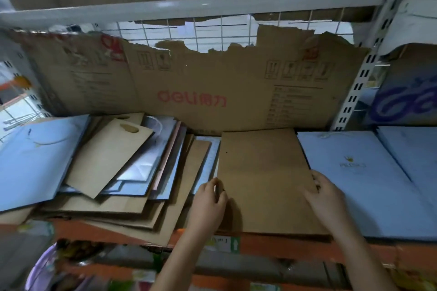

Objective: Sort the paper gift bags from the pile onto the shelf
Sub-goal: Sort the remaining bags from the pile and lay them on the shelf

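a flat brown kraft paper bag lies on the shelf, and everything else is placed from it. the left hand holds the bag's left edge, thumb on top and fingers curled round the side; the right hand pinches its right edge near the front corner, fingers bent over the paper. the bag sits on top of more brown sheets of the same kind, squared up into a low stack that reaches the shelf's orange front beam.

left of the bag spreads the untidy pile — brown bags, white ones and a pinkish edge overlapping at angles, one brown bag with a die-cut handle lying on top. further left, a large pale blue-white bag with a cord handle overhangs the front. right of the brown bag, just beside it, lies a stack of white bags with a small gold crown logo, and another white stack beyond that.

behind the bag stands a torn cardboard sheet printed "deli" in red, leaning against a white wire-grid back panel. a slotted grey upright rises at the right rear. below the beam the lower shelf holds blurred items — possibly packaged goods.
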`<state>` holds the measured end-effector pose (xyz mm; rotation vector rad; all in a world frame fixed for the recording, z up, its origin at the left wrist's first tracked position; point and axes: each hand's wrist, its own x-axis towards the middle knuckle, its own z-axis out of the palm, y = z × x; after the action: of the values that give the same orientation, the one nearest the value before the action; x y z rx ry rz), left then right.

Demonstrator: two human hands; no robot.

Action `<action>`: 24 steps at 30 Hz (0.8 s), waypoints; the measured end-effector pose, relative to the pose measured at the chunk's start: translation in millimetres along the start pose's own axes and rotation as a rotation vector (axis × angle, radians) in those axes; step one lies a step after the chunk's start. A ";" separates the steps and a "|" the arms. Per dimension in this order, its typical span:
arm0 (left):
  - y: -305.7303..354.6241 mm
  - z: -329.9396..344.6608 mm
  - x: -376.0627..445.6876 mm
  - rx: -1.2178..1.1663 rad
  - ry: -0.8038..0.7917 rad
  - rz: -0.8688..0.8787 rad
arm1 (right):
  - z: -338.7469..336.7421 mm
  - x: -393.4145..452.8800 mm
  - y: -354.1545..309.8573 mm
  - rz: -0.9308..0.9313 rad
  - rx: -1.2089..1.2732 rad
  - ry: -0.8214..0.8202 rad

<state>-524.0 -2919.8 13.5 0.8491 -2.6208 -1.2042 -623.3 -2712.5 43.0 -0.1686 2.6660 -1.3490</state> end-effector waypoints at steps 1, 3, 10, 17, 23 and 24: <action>0.5 -1.8 -0.2 0.042 0.007 0.021 | 2.4 1.3 0.9 0.010 -0.052 -0.003; 0.9 -7.6 -2.1 0.117 0.025 0.071 | 6.3 3.3 1.4 0.005 -0.187 0.007; -6.4 -71.5 -13.5 0.133 0.145 0.244 | 16.9 -6.7 -27.9 -0.102 -0.578 0.079; -84.7 -194.0 -14.2 0.149 0.326 0.141 | 105.5 -24.4 -122.3 -0.291 -0.344 -0.167; -189.5 -303.4 -9.5 0.293 0.525 -0.239 | 207.2 -24.8 -196.3 -0.425 -0.256 -0.444; -206.3 -318.0 -9.7 0.296 0.548 -0.319 | 219.9 -24.2 -203.7 -0.418 -0.279 -0.433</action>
<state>-317.0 -3231.1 76.9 1.4518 -2.2805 -0.5168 -552.5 -3002.4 80.8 -0.9751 2.4992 -0.8761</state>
